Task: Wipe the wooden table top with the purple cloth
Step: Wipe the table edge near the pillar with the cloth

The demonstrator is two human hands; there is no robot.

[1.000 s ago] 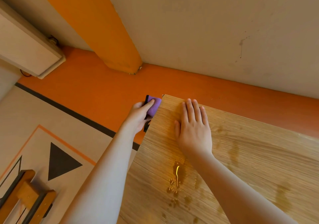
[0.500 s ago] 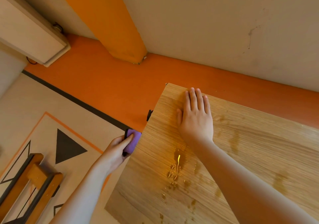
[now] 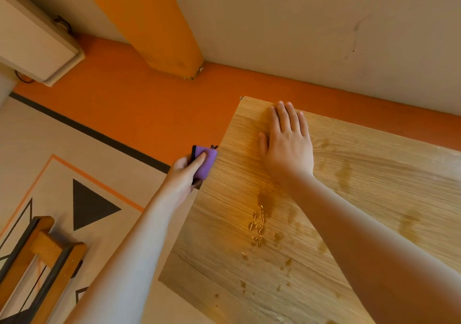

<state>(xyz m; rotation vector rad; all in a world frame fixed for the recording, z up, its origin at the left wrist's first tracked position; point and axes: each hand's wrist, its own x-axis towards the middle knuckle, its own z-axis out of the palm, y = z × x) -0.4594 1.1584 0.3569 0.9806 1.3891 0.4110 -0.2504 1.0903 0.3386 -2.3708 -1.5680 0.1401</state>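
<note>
The wooden table top (image 3: 374, 179) fills the right half of the head view. A small folded purple cloth (image 3: 205, 164) sits against the table's left edge, and my left hand (image 3: 185, 174) grips it, fingers curled over its top. My right hand (image 3: 287, 144) lies flat on the wood near the far left corner, fingers straight and together. A puddle and scattered drops of liquid (image 3: 259, 221) lie on the wood near my right forearm.
Beyond the table runs an orange wall band (image 3: 139, 114) with an orange column (image 3: 159, 24) above it. A patterned floor (image 3: 62, 164) lies to the left, with a wooden frame piece (image 3: 42, 256) at the lower left. A pale box (image 3: 32, 44) hangs on the wall at upper left.
My left hand with the cloth slid down the table's left edge toward me, then back up toward the far corner. My right hand stayed flat on the wood.
</note>
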